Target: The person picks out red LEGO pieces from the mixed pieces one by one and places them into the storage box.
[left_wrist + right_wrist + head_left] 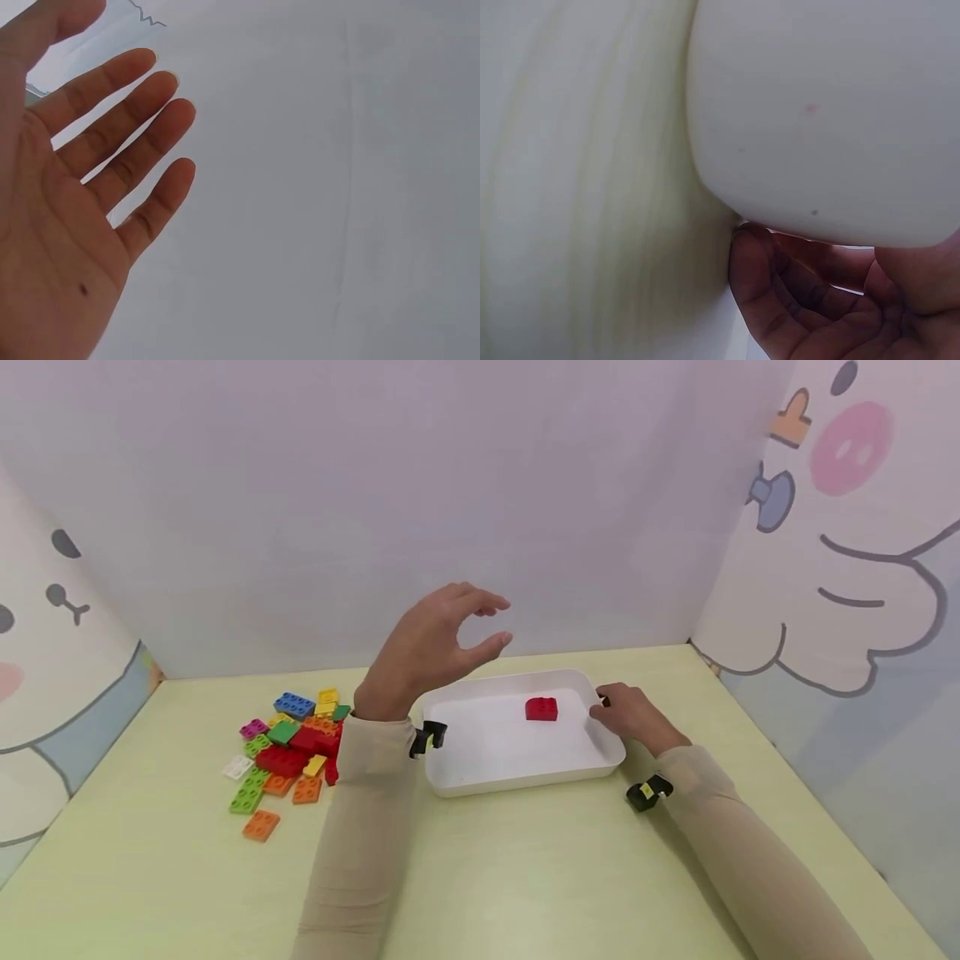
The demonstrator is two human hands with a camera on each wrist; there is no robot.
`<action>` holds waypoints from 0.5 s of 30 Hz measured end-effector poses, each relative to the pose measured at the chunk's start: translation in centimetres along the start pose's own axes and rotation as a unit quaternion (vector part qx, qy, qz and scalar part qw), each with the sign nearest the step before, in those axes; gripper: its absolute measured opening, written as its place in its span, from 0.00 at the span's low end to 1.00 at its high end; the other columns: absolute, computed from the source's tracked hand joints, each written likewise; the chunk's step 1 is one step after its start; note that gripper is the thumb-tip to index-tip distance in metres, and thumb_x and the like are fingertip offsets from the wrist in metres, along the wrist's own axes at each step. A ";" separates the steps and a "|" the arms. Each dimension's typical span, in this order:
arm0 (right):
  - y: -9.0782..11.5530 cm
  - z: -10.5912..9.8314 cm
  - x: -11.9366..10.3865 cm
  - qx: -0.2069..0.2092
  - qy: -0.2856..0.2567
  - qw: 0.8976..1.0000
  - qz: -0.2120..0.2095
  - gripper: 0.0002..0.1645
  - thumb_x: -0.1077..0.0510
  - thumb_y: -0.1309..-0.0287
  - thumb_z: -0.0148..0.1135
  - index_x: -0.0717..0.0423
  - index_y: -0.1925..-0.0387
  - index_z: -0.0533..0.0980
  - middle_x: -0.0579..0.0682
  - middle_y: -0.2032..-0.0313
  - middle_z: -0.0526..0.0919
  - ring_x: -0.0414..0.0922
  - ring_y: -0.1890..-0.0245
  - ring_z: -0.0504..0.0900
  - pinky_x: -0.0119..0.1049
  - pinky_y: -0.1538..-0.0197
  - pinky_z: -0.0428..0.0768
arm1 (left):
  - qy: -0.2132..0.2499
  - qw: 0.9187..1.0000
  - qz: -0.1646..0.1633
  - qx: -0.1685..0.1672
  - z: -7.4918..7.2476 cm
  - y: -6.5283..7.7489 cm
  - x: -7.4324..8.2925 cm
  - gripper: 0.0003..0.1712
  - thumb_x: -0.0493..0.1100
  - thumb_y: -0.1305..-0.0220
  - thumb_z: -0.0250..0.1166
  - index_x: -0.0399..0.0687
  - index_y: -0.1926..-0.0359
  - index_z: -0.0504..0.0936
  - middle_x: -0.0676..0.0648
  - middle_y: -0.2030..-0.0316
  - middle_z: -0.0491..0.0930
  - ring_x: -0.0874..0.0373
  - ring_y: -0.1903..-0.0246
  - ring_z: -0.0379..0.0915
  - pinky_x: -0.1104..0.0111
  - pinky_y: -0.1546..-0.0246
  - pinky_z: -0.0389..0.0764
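My left hand (pixel 427 647) is raised above the left end of a white tray (pixel 517 775) and holds nothing. Its fingers (pixel 142 142) are spread a little and relaxed, with the palm in sight in the left wrist view. At the tray's right end, my right hand (pixel 630 717) grips the edge, its thumb at the rim and its curled fingers (pixel 754 262) against the outside of the wall. One red toy building brick (pixel 542 709) lies inside the tray, right of its middle.
Left of the tray lies a loose pile of toy bricks, among them a blue brick (pixel 294 704), a green brick (pixel 283 732) and an orange brick (pixel 261 826). My left forearm partly hides the pile. A pale wall (pixel 420 510) rises behind the table (pixel 525 877).
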State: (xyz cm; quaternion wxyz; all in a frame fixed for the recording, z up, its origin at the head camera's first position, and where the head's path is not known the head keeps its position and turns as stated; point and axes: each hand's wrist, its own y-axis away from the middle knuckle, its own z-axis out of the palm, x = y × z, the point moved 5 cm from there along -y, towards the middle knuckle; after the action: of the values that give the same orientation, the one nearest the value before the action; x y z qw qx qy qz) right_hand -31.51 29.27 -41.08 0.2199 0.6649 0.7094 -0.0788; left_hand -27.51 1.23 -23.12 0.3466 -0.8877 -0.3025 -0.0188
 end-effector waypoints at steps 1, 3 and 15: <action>0.0 0.0 0.1 0.000 0.003 1.000 -0.001 0.24 0.54 0.38 0.48 0.65 0.46 0.69 0.60 0.56 0.76 0.52 0.61 0.73 0.44 0.59 0.74 | -0.006 1.000 0.007 0.000 -0.2 0.2 0.1 0.21 0.58 0.38 0.56 0.55 0.49 0.77 0.57 0.56 0.75 0.65 0.56 0.68 0.69 0.55 0.70; 0.0 -0.2 0.3 0.001 0.008 1.000 -0.002 0.24 0.54 0.38 0.47 0.66 0.46 0.69 0.61 0.56 0.76 0.52 0.62 0.73 0.44 0.60 0.74 | -0.023 1.000 0.020 -0.002 -0.6 0.7 0.3 0.20 0.58 0.38 0.56 0.55 0.49 0.77 0.57 0.58 0.75 0.65 0.56 0.68 0.69 0.56 0.71; -0.4 -0.8 1.2 0.000 0.019 1.000 -0.007 0.25 0.54 0.37 0.47 0.66 0.44 0.67 0.62 0.55 0.75 0.52 0.60 0.72 0.44 0.59 0.74 | -0.088 0.996 -0.025 -0.010 -4.1 5.0 -2.8 0.19 0.57 0.39 0.59 0.57 0.50 0.77 0.58 0.59 0.76 0.65 0.58 0.68 0.67 0.58 0.72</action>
State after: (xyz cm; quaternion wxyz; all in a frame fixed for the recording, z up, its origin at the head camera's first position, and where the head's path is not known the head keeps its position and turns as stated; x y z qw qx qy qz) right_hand -32.11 30.62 -40.89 0.2057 0.6612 0.7182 -0.0683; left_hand -26.35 -5.65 -23.71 0.3089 -0.8815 -0.3540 0.0475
